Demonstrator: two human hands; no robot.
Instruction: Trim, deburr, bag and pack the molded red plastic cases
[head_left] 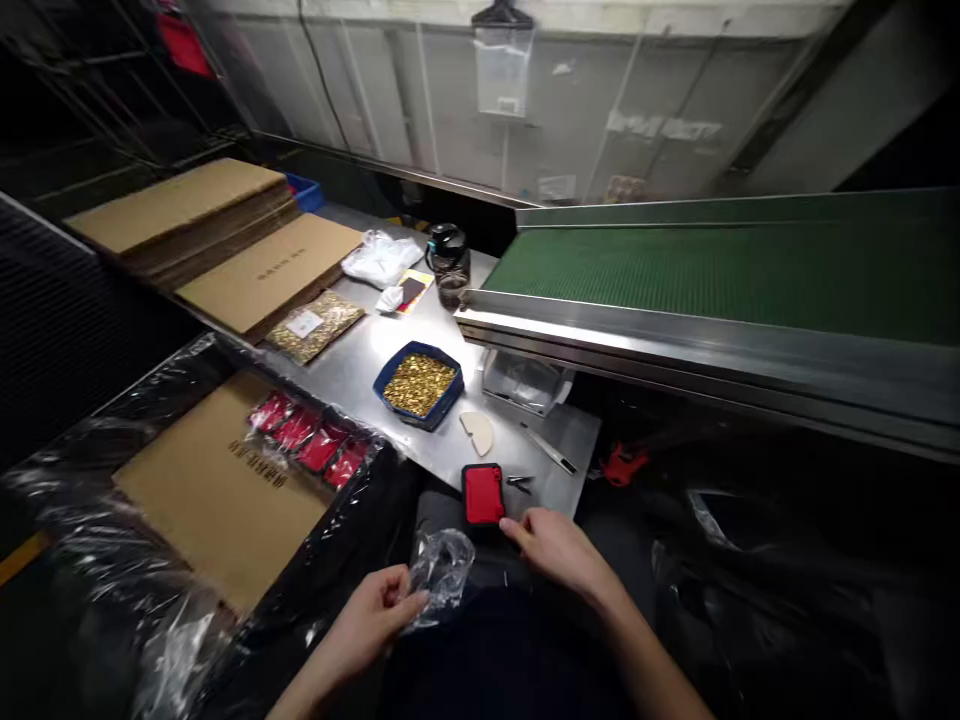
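Observation:
In my left hand, a crumpled clear plastic bag is pinched between thumb and fingers. My right hand has its fingertips at the lower right corner of a flat red case with a black rim, gripping it at the table's near edge. Just right of the case lies a small dark tool, too small to name. Beyond it rests a slim knife-like tool. A pale half-round piece with a notch lies above the case, near a blue tray of small gold-coloured parts.
A green conveyor belt with a metal side rail juts in from the right. At left, a plastic-lined box holds cardboard and several bagged red cases. Cardboard stacks, a bag of gold parts and a dark jug stand farther back.

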